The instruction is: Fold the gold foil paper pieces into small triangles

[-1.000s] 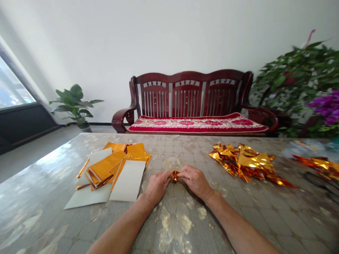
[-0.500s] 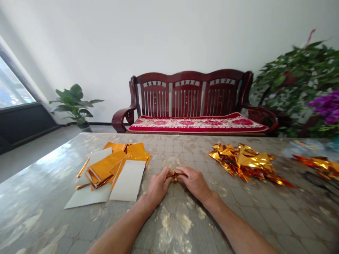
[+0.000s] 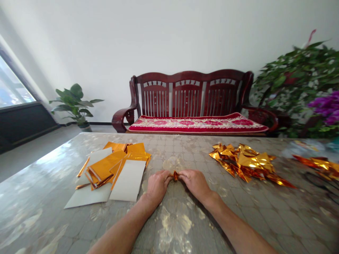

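Both the left grip [image 3: 158,186] and right grip [image 3: 195,183] pinch closed on a tiny folded gold foil piece [image 3: 175,175], which seems light, thin and easily creased, best held at its folded middle.

Glossy folded gold foil [image 3: 175,175] (finely creased) and matt white card [image 3: 128,180]

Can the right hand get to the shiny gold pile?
Probably yes: only tabletop lies between the right hand and the gold foil pile, though it must first release the small folded foil piece it pinches with the left hand.
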`<action>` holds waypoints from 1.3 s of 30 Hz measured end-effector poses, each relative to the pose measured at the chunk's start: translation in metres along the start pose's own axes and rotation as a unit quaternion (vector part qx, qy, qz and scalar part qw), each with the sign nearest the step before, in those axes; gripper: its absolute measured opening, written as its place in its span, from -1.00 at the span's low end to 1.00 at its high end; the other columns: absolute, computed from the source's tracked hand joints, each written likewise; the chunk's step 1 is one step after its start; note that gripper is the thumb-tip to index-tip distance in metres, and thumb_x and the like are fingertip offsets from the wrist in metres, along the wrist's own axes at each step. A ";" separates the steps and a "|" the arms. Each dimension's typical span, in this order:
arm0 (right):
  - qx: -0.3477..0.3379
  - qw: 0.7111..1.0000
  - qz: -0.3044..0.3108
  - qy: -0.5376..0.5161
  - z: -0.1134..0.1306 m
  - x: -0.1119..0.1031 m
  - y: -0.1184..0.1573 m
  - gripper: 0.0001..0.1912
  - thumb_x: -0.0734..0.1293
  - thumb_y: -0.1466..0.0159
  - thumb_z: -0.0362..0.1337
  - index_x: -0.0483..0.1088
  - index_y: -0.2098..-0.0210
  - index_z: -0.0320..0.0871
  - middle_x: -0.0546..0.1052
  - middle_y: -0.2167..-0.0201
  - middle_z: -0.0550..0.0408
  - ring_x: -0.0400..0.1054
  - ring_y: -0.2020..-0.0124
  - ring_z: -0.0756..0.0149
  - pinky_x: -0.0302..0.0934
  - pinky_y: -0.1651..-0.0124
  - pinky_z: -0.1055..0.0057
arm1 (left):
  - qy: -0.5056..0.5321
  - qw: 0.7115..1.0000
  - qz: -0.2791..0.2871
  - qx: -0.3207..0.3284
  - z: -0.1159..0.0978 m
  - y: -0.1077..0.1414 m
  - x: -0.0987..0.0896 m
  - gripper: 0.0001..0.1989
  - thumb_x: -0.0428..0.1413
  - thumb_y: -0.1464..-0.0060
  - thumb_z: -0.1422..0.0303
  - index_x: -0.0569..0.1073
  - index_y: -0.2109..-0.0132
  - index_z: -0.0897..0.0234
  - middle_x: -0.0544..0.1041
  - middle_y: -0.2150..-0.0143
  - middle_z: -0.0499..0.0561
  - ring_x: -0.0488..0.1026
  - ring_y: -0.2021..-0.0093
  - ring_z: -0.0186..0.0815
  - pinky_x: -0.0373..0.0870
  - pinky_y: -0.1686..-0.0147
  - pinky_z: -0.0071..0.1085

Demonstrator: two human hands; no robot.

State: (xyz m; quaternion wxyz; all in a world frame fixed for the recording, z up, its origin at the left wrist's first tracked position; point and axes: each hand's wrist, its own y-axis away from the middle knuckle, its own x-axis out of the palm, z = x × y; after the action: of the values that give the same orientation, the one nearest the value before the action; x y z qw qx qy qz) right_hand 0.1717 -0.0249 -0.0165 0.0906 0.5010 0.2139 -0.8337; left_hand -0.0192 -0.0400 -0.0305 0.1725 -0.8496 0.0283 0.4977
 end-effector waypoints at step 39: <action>-0.024 0.999 -0.043 -0.023 -0.010 0.001 0.000 -0.74 0.28 -0.31 -0.34 0.56 0.11 0.02 0.61 0.18 0.11 0.49 0.16 0.28 0.31 0.12 0.43 | 0.035 0.999 -0.033 0.020 0.009 0.000 -0.001 -0.76 -0.02 -0.31 0.32 0.55 0.19 0.16 0.56 0.27 -0.03 0.48 0.25 -0.33 0.25 0.25 -0.49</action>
State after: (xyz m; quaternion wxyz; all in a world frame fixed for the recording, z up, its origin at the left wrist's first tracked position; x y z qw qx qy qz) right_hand 0.1797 -0.0206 -0.0217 0.0718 0.4701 0.2531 -0.8425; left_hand -0.0277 -0.0373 -0.0334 0.2052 -0.8632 0.0161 0.4610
